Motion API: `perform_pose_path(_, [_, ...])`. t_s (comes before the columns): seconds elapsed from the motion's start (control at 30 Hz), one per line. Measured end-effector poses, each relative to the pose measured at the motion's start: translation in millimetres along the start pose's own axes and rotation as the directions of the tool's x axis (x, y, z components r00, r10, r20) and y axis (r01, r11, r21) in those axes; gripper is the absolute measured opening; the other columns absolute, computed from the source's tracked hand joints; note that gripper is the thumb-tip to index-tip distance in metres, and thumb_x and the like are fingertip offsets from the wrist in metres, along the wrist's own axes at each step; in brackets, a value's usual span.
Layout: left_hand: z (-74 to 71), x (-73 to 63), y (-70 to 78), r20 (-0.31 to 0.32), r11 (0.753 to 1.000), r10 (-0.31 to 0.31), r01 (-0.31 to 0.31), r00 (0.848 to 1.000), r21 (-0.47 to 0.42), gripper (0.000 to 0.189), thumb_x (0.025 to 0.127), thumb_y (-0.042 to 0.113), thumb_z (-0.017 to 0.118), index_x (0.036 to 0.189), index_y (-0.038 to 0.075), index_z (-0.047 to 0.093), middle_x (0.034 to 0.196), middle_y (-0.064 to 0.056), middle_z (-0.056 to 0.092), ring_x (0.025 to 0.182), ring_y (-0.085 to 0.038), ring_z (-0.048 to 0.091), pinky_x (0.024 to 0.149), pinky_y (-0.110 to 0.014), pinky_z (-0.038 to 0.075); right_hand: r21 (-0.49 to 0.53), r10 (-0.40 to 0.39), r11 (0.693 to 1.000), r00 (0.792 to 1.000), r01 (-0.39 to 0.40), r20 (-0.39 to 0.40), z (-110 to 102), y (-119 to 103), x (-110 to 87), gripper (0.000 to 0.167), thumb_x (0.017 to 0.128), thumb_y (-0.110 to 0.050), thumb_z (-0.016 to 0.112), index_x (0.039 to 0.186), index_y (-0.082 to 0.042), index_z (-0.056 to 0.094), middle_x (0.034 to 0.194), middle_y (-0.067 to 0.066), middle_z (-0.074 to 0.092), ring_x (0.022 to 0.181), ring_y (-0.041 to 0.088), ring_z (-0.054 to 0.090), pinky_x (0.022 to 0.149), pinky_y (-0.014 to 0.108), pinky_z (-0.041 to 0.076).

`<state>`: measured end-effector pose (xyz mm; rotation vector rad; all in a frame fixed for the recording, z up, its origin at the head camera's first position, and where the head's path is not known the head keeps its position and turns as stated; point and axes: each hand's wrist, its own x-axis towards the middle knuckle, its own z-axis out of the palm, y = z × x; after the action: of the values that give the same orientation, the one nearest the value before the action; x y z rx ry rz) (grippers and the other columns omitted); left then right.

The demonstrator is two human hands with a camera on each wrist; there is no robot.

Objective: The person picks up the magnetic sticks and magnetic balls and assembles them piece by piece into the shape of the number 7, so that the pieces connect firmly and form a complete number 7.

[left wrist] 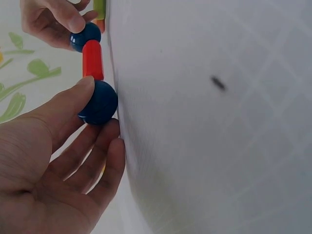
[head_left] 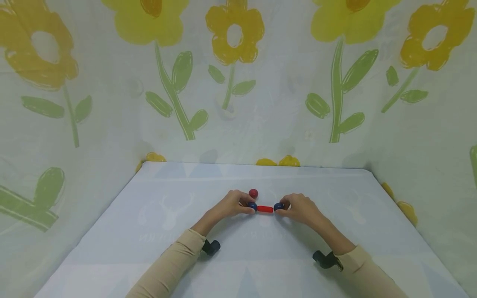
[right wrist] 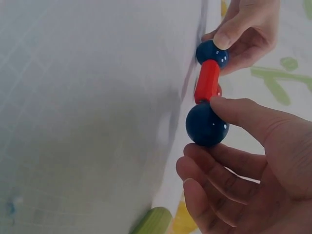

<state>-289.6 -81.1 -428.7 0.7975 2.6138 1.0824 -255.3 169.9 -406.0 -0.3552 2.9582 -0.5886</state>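
My left hand (head_left: 234,203) pinches a dark blue ball (left wrist: 100,103) between thumb and fingers. Opposite it, my right hand (head_left: 301,208) grips a second blue ball (right wrist: 207,125) the same way. Between the two balls runs a short red rod (head_left: 265,209), its ends right at both of them, so the three form a dumbbell shape. In the left wrist view the left thumb tip lies where rod and ball meet. Just behind the left hand, a red ball (head_left: 253,193) sits on the table.
The pale, printed tabletop (head_left: 167,248) spreads around both forearms. A white cloth with yellow flowers (head_left: 234,37) stands behind the table's far edge and along its sides. Dark devices (head_left: 212,247) are strapped at both wrists, close over the table.
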Motion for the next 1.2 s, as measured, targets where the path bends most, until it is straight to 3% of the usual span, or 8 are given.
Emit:
perform_pose_path(0.43, [-0.3, 1.3, 1.7, 0.018, 1.0, 0.003, -0.004, 1.0, 0.019, 0.033, 0.085, 0.021, 0.077, 0.117, 0.011, 0.072, 0.103, -0.001, 0.075, 0.084, -0.008, 0.064, 0.081, -0.021, 0.055, 0.008, 0.012, 1.0, 0.999, -0.012, 0.038, -1.6, -2.8, -1.9, 0.032, 0.083, -0.032, 0.078, 0.107, -0.01, 0.073, 0.084, 0.0, 0.069, 0.073, 0.014, 0.055, 0.068, 0.028, 0.051])
perform_pose_path(1.2, [-1.8, 2.1, 3.1, 0.014, 1.0, 0.001, -0.002, 1.0, 0.026, 0.032, 0.086, 0.021, 0.076, 0.116, 0.01, 0.073, 0.103, -0.001, 0.074, 0.084, -0.009, 0.063, 0.082, -0.025, 0.055, 0.016, 0.006, 1.0, 0.999, -0.007, 0.034, 1.4, 3.5, 3.9, 0.034, 0.084, -0.031, 0.077, 0.111, -0.011, 0.072, 0.089, 0.003, 0.072, 0.074, 0.014, 0.058, 0.068, 0.028, 0.051])
